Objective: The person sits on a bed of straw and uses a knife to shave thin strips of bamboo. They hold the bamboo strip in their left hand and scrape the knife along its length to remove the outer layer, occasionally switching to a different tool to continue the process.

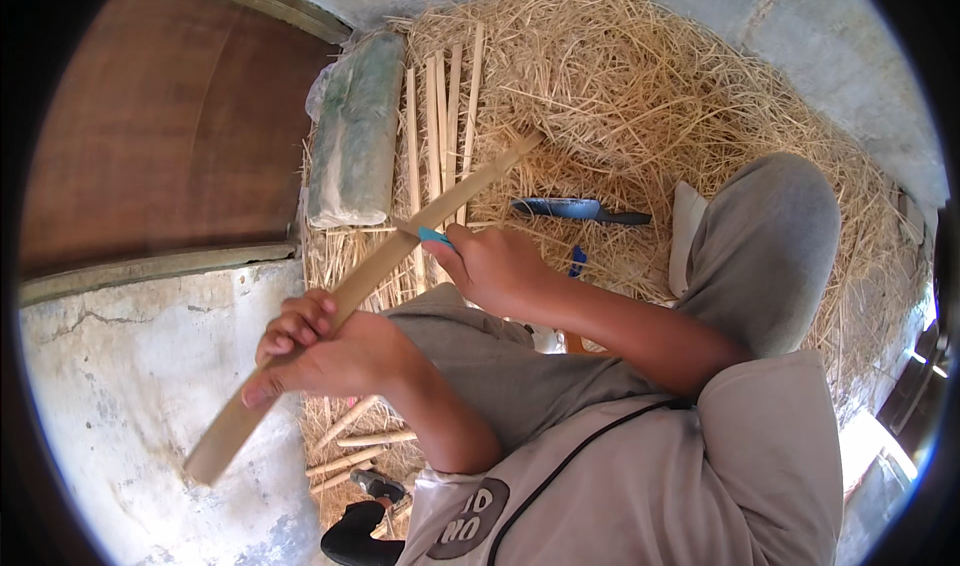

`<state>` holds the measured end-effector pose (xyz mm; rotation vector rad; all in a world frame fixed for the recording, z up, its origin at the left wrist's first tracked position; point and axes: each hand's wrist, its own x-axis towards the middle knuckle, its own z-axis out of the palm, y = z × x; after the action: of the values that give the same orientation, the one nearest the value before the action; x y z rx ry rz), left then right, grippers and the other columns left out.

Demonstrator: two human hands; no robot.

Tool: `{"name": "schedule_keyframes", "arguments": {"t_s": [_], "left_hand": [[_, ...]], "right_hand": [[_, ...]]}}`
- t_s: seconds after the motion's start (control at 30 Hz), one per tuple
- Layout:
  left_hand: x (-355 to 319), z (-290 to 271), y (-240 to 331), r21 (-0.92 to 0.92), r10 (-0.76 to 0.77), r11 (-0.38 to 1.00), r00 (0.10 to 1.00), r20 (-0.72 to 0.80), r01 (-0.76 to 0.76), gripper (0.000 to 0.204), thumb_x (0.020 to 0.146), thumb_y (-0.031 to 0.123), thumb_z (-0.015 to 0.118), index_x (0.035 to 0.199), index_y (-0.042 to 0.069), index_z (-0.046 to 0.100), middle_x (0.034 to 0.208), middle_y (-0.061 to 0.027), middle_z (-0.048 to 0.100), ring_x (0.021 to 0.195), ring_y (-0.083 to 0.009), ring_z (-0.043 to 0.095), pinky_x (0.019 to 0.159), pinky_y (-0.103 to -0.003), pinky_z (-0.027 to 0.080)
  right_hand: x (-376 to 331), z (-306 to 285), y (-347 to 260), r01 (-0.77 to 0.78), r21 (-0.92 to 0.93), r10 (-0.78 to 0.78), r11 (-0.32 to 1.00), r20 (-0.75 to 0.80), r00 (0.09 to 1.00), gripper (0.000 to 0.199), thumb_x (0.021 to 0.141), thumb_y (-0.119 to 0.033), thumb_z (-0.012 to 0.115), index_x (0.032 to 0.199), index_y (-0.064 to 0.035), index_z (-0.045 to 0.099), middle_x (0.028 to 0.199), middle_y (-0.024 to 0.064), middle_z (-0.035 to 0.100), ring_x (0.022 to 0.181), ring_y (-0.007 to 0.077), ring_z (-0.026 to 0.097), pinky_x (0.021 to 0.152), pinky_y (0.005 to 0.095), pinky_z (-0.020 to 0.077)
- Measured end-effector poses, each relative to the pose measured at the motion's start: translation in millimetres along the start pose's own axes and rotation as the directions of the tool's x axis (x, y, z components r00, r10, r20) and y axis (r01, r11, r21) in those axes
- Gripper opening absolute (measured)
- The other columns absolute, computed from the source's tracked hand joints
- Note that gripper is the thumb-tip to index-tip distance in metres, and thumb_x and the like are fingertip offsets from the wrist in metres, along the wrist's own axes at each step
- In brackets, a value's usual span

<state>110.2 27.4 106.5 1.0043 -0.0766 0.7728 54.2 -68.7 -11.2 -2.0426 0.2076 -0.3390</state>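
Observation:
A long, flat bamboo strip (377, 263) slants from the lower left up to the straw. My left hand (335, 354) is wrapped round its lower part, thumb on the near side. Farther up, my right hand (495, 269) is closed on a small blade with a turquoise handle (433, 237). The thin blade reaches across the strip's edge; whether it cuts in is too small to tell. Beyond my right hand, a kitchen knife (578, 209) with a bluish blade and black handle lies on the straw, apart from both hands.
Several narrow bamboo strips (435, 116) lie beside a greenish wrapped bundle (357, 136). Loose straw (620, 76) covers the floor up to the wall (850, 56). A brown wooden panel (170, 126) stands left. More bamboo pieces (355, 456) and a dark object (358, 534) lie lower down.

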Motion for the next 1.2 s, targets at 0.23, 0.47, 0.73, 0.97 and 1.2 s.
{"name": "schedule_keyframes", "arguments": {"t_s": [0.23, 0.47, 0.73, 0.97, 1.2], "left_hand": [[-10.0, 5.0, 5.6, 0.054, 0.029, 0.998, 0.999, -0.043, -0.026, 0.069, 0.092, 0.083, 0.041, 0.073, 0.016, 0.037, 0.061, 0.0035, 0.028, 0.054, -0.0102, 0.031, 0.05, -0.022, 0.032], [-10.5, 3.6, 5.9, 0.024, 0.005, 1.0, 1.0, -0.006, -0.005, 0.069, 0.092, 0.083, 0.04, 0.072, 0.016, 0.038, 0.061, 0.0032, 0.029, 0.054, -0.0101, 0.031, 0.05, -0.022, 0.032], [-15.8, 2.7, 8.7, -0.01, -0.006, 1.0, 0.998, 0.057, 0.006, 0.07, 0.091, 0.083, 0.04, 0.071, 0.016, 0.039, 0.06, 0.0035, 0.03, 0.053, -0.01, 0.032, 0.049, -0.021, 0.031], [-15.3, 8.8, 10.6, -0.028, -0.009, 1.0, 1.0, 0.026, 0.01, 0.07, 0.092, 0.083, 0.04, 0.072, 0.016, 0.037, 0.06, 0.0031, 0.029, 0.053, -0.0104, 0.031, 0.048, -0.022, 0.029], [-15.6, 5.9, 6.4, -0.02, 0.003, 1.0, 0.997, 0.08, -0.001, 0.07, 0.093, 0.082, 0.039, 0.071, 0.016, 0.037, 0.06, 0.0032, 0.029, 0.053, -0.0103, 0.03, 0.049, -0.022, 0.029]], "right_hand": [[-9.5, -4.7, -31.3, -0.051, -0.062, 0.051, 0.997, 0.0, 0.999, 0.048, 0.108, -0.041, 0.048, 0.091, 0.0002, 0.067, 0.054, 0.0165, 0.06, 0.053, 0.0394, 0.064, 0.05, 0.0496, 0.0501], [-4.2, -20.7, -36.4, -0.139, 0.051, 0.132, 0.989, 0.114, 0.985, 0.05, 0.108, -0.042, 0.047, 0.091, -0.0009, 0.069, 0.062, 0.0197, 0.064, 0.058, 0.0403, 0.066, 0.056, 0.0522, 0.0513], [-5.5, -27.9, -34.9, -0.219, 0.142, 0.187, 0.965, 0.213, 0.959, 0.056, 0.11, -0.044, 0.04, 0.091, 0.0011, 0.068, 0.067, 0.022, 0.065, 0.067, 0.0425, 0.068, 0.063, 0.0529, 0.0521], [-6.3, -14.1, 1.5, -0.219, 0.175, 0.197, 0.96, 0.136, 0.971, 0.059, 0.111, -0.044, 0.037, 0.09, 0.0029, 0.065, 0.063, 0.0227, 0.061, 0.062, 0.0414, 0.064, 0.062, 0.0525, 0.0483], [-4.4, -30.9, -17.6, -0.209, 0.185, 0.167, 0.96, 0.221, 0.961, 0.061, 0.111, -0.046, 0.035, 0.09, 0.0019, 0.067, 0.068, 0.0228, 0.065, 0.066, 0.0431, 0.067, 0.065, 0.054, 0.0524]]}}
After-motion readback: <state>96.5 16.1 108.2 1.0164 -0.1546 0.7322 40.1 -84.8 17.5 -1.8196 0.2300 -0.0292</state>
